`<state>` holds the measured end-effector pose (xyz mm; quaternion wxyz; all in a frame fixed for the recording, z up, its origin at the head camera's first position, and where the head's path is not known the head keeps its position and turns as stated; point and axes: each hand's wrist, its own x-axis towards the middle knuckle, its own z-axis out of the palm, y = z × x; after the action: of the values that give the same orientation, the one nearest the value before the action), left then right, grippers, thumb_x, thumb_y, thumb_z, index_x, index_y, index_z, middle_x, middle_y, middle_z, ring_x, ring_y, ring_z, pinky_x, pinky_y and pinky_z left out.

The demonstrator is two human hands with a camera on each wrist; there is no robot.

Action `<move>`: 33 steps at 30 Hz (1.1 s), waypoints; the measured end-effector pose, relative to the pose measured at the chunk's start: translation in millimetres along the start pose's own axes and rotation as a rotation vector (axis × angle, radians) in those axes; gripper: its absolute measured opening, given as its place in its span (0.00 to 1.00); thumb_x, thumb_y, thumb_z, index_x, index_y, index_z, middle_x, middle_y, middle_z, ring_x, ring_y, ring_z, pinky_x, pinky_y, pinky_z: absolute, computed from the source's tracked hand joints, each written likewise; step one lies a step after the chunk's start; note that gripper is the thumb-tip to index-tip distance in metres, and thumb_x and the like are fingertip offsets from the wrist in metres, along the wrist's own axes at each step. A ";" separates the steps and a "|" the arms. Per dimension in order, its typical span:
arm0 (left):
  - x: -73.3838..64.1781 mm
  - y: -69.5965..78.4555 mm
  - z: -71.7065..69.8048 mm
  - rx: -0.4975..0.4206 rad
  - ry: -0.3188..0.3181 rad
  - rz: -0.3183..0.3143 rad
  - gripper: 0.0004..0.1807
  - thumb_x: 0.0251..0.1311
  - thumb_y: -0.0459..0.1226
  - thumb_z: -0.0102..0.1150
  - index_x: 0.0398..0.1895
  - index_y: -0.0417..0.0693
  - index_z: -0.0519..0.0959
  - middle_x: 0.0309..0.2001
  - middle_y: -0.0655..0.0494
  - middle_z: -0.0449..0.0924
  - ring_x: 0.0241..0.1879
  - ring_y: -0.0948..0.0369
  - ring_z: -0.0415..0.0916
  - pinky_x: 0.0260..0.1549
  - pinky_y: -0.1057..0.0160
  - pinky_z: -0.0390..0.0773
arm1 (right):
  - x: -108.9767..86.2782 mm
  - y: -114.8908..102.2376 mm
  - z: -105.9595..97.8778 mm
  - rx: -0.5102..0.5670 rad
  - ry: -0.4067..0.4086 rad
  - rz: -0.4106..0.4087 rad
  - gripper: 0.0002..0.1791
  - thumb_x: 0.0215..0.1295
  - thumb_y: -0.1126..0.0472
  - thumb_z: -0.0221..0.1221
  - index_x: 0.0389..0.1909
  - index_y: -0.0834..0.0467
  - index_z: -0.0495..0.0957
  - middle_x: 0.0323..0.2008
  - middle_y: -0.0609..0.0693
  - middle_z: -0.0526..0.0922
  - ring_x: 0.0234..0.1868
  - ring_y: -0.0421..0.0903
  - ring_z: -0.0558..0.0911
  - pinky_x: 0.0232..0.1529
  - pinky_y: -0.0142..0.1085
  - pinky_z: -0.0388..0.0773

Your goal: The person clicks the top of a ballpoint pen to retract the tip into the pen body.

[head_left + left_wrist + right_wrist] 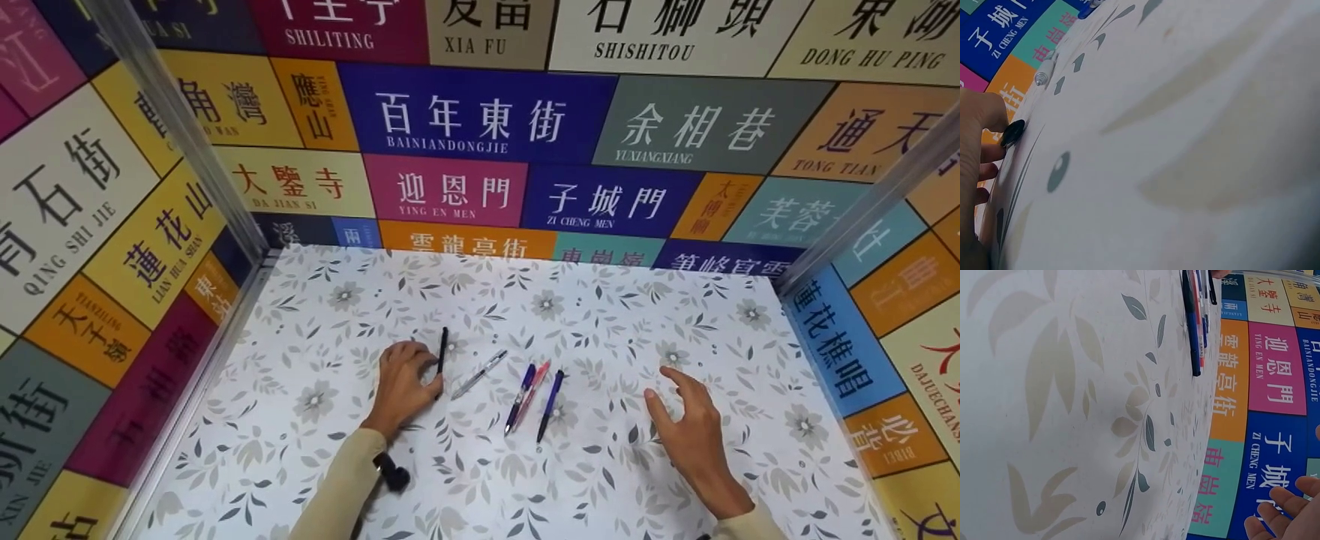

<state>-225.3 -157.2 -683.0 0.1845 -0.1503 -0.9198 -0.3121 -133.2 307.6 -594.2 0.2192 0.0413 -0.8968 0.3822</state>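
Note:
My left hand (405, 382) pinches a black pen (442, 352) between thumb and fingers, at the left end of a loose row of pens. In the left wrist view the pen's dark end (1013, 133) pokes out from the fingers, close over the tabletop. Just right of it lies a clear pen with a greyish barrel (480, 373). Further right, a purple-capped pen (520, 397) and a pink pen (534, 391) lie side by side, with a dark blue-purple pen (551, 405) beside them. My right hand (690, 420) hovers apart from the pens, empty, fingers spread and relaxed.
A white table (300, 465) with a grey leaf and flower print carries the pens. Panels of coloured street-name signs (480, 112) rise behind it and on both sides. Metal posts (187, 127) stand at the back corners. A dark strap device (391, 472) sits on the left wrist.

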 end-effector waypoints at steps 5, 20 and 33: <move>-0.2 1.1 -1.1 0.007 -0.018 0.000 0.14 0.57 0.43 0.72 0.43 0.46 0.91 0.49 0.50 0.82 0.59 0.45 0.74 0.68 0.32 0.62 | 0.0 -1.0 0.3 0.011 0.008 -0.009 0.25 0.73 0.67 0.70 0.68 0.66 0.80 0.66 0.65 0.81 0.65 0.61 0.80 0.60 0.30 0.69; -0.9 6.0 -0.5 0.100 -0.061 0.038 0.15 0.56 0.43 0.68 0.46 0.48 0.88 0.46 0.51 0.82 0.51 0.47 0.74 0.54 0.37 0.66 | -0.8 1.4 1.8 0.120 0.007 0.091 0.20 0.78 0.65 0.67 0.67 0.61 0.82 0.63 0.55 0.86 0.64 0.31 0.78 0.60 0.25 0.77; -1.3 5.4 0.5 0.045 -0.022 0.065 0.07 0.58 0.40 0.73 0.39 0.51 0.89 0.39 0.56 0.87 0.47 0.51 0.77 0.53 0.40 0.67 | -0.6 0.8 2.6 0.141 0.009 0.119 0.18 0.79 0.64 0.66 0.66 0.59 0.83 0.62 0.54 0.87 0.63 0.36 0.81 0.58 0.21 0.76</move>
<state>-222.2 -153.0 -681.1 0.1878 -0.1793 -0.9232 -0.2835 -133.7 306.2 -596.6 0.1968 0.0013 -0.8674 0.4571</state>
